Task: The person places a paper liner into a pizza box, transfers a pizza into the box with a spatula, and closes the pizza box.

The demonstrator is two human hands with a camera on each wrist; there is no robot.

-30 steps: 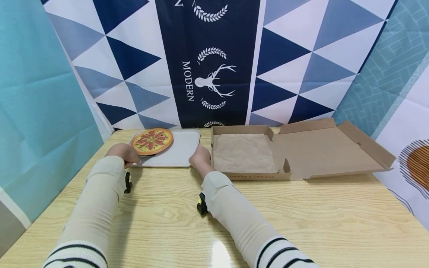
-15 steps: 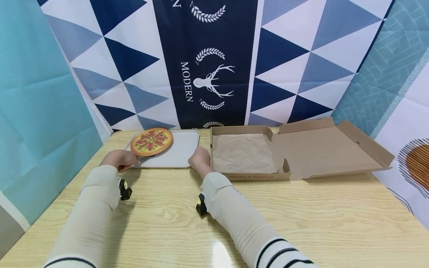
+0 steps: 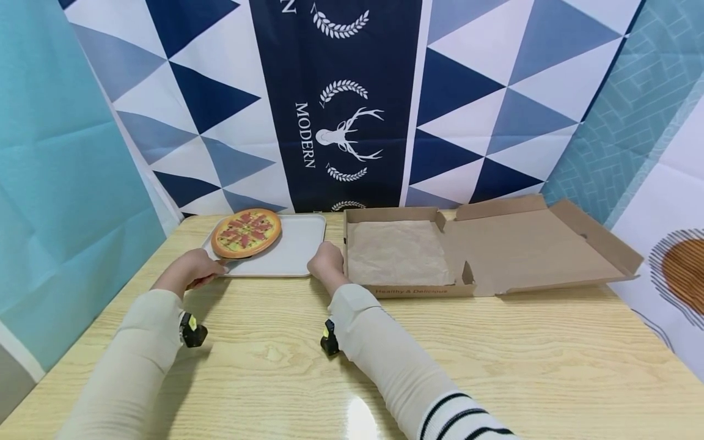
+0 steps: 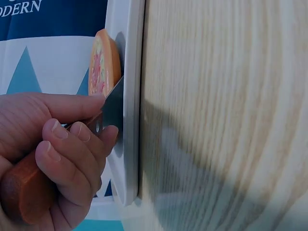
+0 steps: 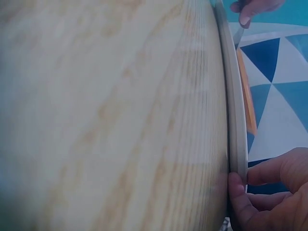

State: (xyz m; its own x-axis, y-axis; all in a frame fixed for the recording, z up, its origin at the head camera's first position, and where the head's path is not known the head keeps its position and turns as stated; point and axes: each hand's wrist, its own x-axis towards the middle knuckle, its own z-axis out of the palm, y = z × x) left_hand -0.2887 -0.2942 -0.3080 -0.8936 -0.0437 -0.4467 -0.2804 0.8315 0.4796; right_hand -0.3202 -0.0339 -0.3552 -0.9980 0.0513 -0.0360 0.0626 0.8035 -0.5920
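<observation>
My left hand [image 3: 189,267] [image 4: 62,149] grips the brown wooden handle [image 4: 29,187] of a tool whose metal blade [image 4: 113,108] reaches under the near edge of the pizza [image 3: 246,233] [image 4: 102,65]. The pizza sits at the left part of the white tray [image 3: 297,244] [image 4: 132,96], tilted, its near edge resting against the blade. With thumb and fingers my right hand [image 3: 327,264] [image 5: 274,190] pinches the tray's near right corner, as the right wrist view shows. Most of the blade is hidden beneath the pizza in the head view.
Just right of the tray lies an open cardboard box [image 3: 420,291] with brown paper [image 3: 398,253] inside, its lid [image 3: 528,250] folded out to the right. A patterned cloth [image 3: 341,61] hangs behind the wooden table [image 3: 275,366].
My left hand has moved left and slightly toward me, still holding the handle, and its wrist has turned. The pizza has shifted only slightly. My right hand stays at the tray corner.
</observation>
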